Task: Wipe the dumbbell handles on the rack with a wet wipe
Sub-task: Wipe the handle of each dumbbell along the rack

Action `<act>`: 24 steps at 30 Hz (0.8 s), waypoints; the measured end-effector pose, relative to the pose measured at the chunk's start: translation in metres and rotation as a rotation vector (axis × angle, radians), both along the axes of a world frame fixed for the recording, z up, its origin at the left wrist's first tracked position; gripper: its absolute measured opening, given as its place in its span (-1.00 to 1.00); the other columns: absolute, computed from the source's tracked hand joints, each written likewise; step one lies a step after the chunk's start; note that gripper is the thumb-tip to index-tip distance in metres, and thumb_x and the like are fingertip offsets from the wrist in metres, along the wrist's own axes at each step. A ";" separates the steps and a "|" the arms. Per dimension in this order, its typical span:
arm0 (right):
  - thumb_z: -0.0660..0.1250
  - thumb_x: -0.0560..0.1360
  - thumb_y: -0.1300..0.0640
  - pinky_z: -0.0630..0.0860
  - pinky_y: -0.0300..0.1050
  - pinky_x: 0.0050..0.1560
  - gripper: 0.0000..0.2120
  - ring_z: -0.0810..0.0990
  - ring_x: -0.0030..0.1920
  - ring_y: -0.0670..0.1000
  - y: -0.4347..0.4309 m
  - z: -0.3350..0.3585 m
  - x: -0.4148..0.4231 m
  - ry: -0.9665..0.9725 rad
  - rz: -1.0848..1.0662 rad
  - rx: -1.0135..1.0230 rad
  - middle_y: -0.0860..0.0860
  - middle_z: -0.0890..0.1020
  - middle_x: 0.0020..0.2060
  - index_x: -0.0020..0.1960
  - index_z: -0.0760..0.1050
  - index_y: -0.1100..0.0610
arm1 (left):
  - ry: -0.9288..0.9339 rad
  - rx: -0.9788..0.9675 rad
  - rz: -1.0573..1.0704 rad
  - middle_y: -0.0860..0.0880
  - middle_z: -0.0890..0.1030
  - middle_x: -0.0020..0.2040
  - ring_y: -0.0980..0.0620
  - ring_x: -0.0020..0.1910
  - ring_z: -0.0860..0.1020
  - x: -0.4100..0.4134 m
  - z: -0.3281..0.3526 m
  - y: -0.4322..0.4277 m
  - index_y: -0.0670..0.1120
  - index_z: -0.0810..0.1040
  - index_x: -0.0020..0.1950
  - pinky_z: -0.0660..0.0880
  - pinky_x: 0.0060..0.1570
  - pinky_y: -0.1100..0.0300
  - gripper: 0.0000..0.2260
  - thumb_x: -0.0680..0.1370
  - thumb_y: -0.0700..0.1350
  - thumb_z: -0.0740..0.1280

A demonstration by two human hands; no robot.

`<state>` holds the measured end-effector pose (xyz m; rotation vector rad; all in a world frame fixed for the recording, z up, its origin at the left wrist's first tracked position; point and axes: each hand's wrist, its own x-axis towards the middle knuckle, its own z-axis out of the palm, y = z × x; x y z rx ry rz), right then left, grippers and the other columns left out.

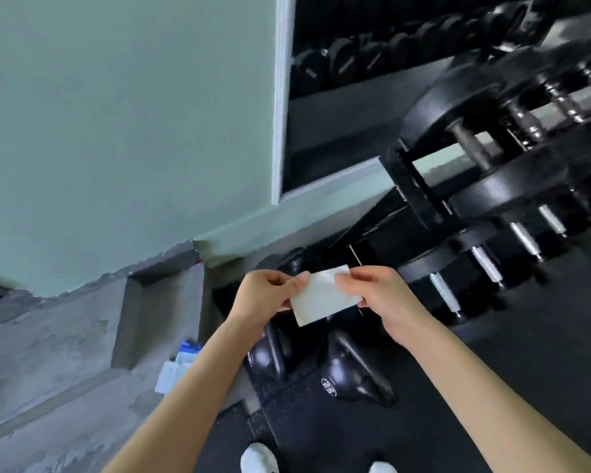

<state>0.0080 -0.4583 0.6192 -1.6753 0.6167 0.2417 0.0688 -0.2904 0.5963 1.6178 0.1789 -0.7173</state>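
A folded white wet wipe (321, 297) is held in front of me between both hands. My left hand (265, 295) pinches its left edge and my right hand (381, 298) pinches its right edge. The black dumbbell rack (410, 189) rises to the right, holding several black dumbbells with metal handles (473, 146). Lower handles (488, 264) show bright steel. The hands are left of and below the rack, apart from the dumbbells.
Black kettlebells (352, 367) stand on the dark rubber floor under my hands. A blue and white wipe pack (178, 363) lies on the grey concrete ledge at left. A green wall (133, 114) and a mirror (355, 63) are behind. My white shoes (258, 459) show below.
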 end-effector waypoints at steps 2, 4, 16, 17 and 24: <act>0.39 0.46 0.18 0.25 -0.30 -0.39 -0.74 0.37 -0.34 -0.04 -0.038 0.021 -0.025 -0.048 -0.112 -0.032 0.10 0.41 -0.37 -0.22 0.51 0.41 | 0.021 -0.050 -0.118 -0.09 0.63 -0.27 0.05 -0.31 0.60 -0.014 0.021 -0.041 -0.21 0.62 -0.19 0.61 -0.19 0.23 -0.88 0.47 -0.15 0.43; 0.41 0.45 0.16 0.20 -0.23 -0.36 -0.64 0.30 -0.32 0.00 -0.079 0.039 -0.052 -0.096 -0.196 -0.075 0.09 0.36 -0.36 -0.18 0.44 0.49 | 0.011 -0.087 -0.245 -0.14 0.65 -0.19 0.00 -0.23 0.61 -0.031 0.040 -0.084 -0.22 0.63 -0.07 0.61 -0.12 0.21 -0.92 0.50 -0.20 0.39; 0.35 0.49 0.18 0.19 -0.25 -0.36 -0.68 0.28 -0.40 -0.07 -0.346 0.110 -0.189 -0.255 -0.323 -0.234 0.05 0.32 -0.46 -0.31 0.46 0.40 | -0.098 -0.125 -0.120 -0.12 0.68 -0.16 -0.02 -0.25 0.67 -0.161 0.113 -0.369 -0.17 0.63 -0.10 0.58 -0.28 0.24 -0.91 0.53 -0.17 0.36; 0.33 0.51 0.21 0.21 -0.27 -0.37 -0.72 0.29 -0.43 -0.11 -0.362 0.111 -0.190 -0.259 -0.311 -0.242 0.00 0.34 -0.48 -0.33 0.47 0.32 | -0.104 -0.122 -0.106 -0.11 0.68 -0.17 -0.03 -0.25 0.67 -0.166 0.117 -0.385 -0.15 0.62 -0.10 0.59 -0.28 0.21 -0.90 0.55 -0.16 0.34; 0.24 0.53 0.23 0.50 -0.08 -0.12 -0.88 0.44 -0.26 -0.07 -0.428 0.110 -0.142 -0.270 -0.272 -0.286 -0.06 0.47 -0.32 -0.07 0.54 0.24 | -0.143 -0.066 -0.054 -0.13 0.65 -0.12 0.01 -0.32 0.66 -0.148 0.138 -0.446 -0.18 0.56 -0.03 0.58 -0.36 0.25 -0.94 0.56 -0.20 0.33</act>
